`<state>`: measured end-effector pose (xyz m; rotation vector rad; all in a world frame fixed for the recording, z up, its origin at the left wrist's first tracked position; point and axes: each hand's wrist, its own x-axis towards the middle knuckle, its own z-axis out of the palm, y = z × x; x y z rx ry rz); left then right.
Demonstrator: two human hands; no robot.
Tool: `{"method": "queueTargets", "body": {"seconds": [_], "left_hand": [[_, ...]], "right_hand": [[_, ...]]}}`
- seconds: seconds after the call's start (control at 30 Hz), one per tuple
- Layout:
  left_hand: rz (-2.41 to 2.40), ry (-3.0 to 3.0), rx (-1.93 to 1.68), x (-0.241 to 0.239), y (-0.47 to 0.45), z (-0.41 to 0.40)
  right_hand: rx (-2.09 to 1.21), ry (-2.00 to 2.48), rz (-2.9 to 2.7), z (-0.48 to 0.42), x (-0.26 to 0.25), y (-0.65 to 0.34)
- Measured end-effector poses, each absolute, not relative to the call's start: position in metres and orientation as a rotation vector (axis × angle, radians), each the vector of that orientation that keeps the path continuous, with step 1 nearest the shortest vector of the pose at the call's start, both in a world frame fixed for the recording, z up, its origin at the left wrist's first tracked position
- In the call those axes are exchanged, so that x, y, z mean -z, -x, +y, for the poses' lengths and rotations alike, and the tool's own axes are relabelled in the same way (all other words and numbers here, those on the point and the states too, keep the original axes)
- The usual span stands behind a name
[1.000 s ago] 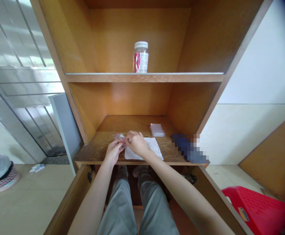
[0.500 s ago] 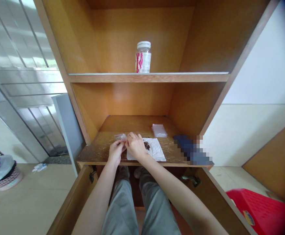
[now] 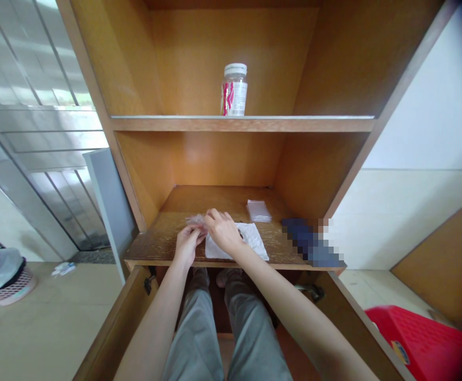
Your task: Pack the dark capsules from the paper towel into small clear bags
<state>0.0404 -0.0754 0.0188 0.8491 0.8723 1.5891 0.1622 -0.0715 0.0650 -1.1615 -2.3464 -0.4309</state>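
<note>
Fingers of the left hand [image 3: 187, 246] are pinched closed on a crumpled clear plastic bag [image 3: 195, 220], which sits just above and to the right of those fingertips. Its long axis runs roughly left to right across the frame, and its thin, glossy film is bunched into creases. Fingers of the right hand [image 3: 223, 231] are curled downward, their tips at the bag's right end, but whether they grip it is hidden. The left hand is slightly nearer the bag's middle, and the 2 hands almost touch.

At the lower left of the frame, a pale plastic laundry basket [image 3: 5, 284] stands on the tiled floor [image 3: 68, 312], with cloth heaped in it. Grey trousers [image 3: 195, 338] fill the bottom centre. Under the right hand lies a creased white paper napkin [image 3: 250, 242] on a worn wooden shelf [image 3: 155, 248]. Behind it sits a small stack of clear flat bags [image 3: 259, 210]. Higher up, at top centre, a white-capped clear jar [image 3: 234, 91] with a pink-marked label stands alone. To the right, a dark blue object [image 3: 304, 239] is blurred out, and a red plastic stool [image 3: 421, 338] fills the lower right corner.
</note>
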Motion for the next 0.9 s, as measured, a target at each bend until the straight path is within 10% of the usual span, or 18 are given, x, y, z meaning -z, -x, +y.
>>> {"method": "queueTargets", "body": {"seconds": [0.27,0.9], "left_hand": [[0.791,-0.785,-1.505,-0.022,-0.035,-0.076],[0.568,-1.028,-1.268,-0.034,-0.031,-0.091]], "right_hand": [[0.26,1.169,-2.324,-0.069,-0.076,-0.179],[-1.295,0.986,-1.635,-0.058,-0.086,-0.203]]}}
